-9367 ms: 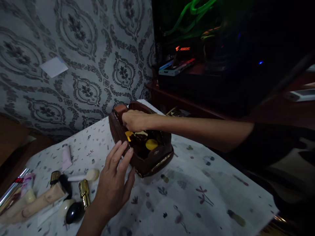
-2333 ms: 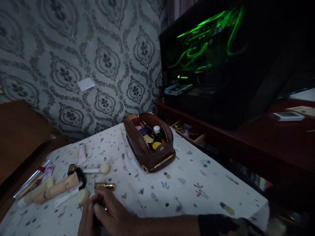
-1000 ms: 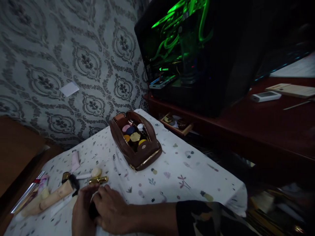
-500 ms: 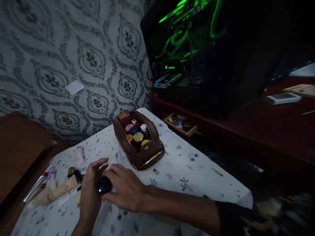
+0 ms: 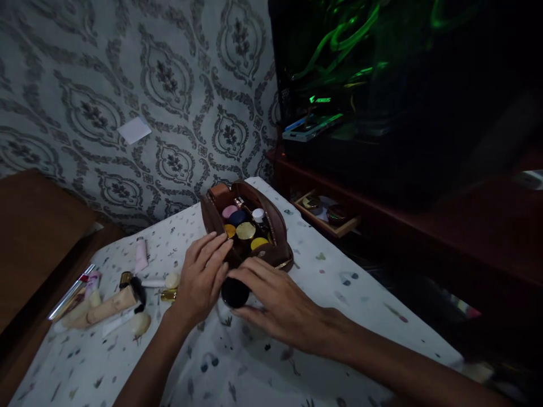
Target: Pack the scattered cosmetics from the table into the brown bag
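Black jar point(image 5: 235, 292), pinched between left hand point(image 5: 202, 278) and right hand point(image 5: 280, 304), brown pouch point(image 5: 278, 229) just behind

White-clothed table point(image 5: 360, 305) bears brown pouch point(image 5: 212, 215) and tubes point(image 5: 106, 305).

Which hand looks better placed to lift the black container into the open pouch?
Probably the right hand: its fingers lie over the black container, just short of the pouch. The left hand lies beside it, fingertips at the pouch's rim.
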Demonstrator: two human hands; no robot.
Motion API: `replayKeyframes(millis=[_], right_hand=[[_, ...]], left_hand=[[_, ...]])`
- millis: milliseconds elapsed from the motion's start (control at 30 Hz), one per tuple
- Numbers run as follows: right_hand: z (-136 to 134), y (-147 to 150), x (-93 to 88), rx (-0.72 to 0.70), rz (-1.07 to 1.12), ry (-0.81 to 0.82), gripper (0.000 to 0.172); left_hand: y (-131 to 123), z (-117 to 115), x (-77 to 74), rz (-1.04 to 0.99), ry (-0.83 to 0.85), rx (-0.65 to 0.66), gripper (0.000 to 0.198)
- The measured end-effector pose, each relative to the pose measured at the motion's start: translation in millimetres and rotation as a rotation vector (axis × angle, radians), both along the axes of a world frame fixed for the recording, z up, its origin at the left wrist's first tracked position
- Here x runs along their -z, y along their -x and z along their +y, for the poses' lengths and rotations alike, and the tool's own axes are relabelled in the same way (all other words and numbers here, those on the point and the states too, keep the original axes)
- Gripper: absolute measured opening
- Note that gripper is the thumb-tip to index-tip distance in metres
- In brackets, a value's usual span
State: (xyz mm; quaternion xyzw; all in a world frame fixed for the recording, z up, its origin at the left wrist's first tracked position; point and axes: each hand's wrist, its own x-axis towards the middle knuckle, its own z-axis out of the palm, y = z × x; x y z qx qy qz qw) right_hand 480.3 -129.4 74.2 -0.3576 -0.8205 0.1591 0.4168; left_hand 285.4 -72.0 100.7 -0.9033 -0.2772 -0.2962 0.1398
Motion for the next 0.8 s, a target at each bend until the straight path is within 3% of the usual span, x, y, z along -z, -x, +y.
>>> replayKeyframes(millis=[133, 333, 667, 800], right_hand=[[-1.7, 0.9, 8.9, -0.002, 0.019, -0.012, 0.027], [2.0, 0.3, 23.4, 0.030, 0.093, -0.084, 0.035], [4.5, -2.8, 52.7, 0.141, -0.011, -0.134, 0.035], [4.8, -11.9, 71.1, 0.172, -0.027, -0.185, 0.038]], left_hand=[[-1.3, -0.5, 1.9, 0.062, -0.082, -0.013, 0.041], [-7.7, -0.4, 11.4, -0.051, -0.094, -0.005, 0.042], [-13.1, 0.7, 25.3, -0.174, -0.121, -0.010, 0.034], [-14.9, 0.1, 25.0, -0.108, -0.153, -0.092, 0.031]])
